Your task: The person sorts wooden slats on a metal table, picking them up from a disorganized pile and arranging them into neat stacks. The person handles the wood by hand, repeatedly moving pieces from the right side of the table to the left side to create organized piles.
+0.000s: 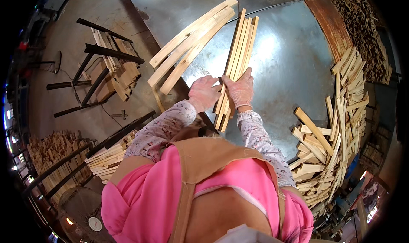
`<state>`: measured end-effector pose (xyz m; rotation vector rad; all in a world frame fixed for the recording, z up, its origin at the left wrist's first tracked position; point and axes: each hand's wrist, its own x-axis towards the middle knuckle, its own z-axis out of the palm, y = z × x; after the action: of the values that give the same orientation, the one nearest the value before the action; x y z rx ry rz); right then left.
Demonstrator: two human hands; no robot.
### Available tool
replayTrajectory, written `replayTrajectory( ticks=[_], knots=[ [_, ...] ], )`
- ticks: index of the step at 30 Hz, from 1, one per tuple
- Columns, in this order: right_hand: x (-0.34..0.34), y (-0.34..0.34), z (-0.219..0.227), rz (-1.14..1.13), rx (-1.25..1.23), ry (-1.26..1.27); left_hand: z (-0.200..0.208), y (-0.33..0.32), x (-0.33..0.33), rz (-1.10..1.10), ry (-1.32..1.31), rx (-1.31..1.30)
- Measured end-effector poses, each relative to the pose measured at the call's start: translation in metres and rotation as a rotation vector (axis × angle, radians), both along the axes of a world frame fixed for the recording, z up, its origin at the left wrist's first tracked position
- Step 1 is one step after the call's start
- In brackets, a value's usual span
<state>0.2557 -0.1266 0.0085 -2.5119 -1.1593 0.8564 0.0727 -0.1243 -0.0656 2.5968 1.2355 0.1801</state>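
Observation:
A bundle of narrow wooden strips (239,51) lies side by side on the metal tabletop (294,42), its near end close to my body. My right hand (239,88), in a pale glove, is wrapped over the bundle with the thumb on its left side and the fingers along its right. On the left side of the same strips, my gloved left hand (205,92) rests with bent fingers against them; its fingertips are partly hidden. Left of the bundle, several wider wooden slats (191,40) lie fanned out, their near ends jutting past the table's edge.
A large heap of loose wooden strips (336,132) covers the table's right side. Off the left edge stands a dark metal frame (96,68) holding boards. Stacked strips (55,157) and a fan (85,213) are at lower left. More wood is piled (362,30) at far right.

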Motion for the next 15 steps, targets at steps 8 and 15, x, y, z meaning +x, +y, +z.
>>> replayTrajectory(
  ticks=[8,15],
  knots=[
    [0.001,-0.006,-0.011,-0.047,0.124,-0.019,0.026,0.093,-0.106,0.470,0.238,-0.012],
    [0.021,-0.014,-0.012,-0.042,0.104,-0.055,0.056,0.115,-0.094,0.520,0.229,-0.215]
  ],
)
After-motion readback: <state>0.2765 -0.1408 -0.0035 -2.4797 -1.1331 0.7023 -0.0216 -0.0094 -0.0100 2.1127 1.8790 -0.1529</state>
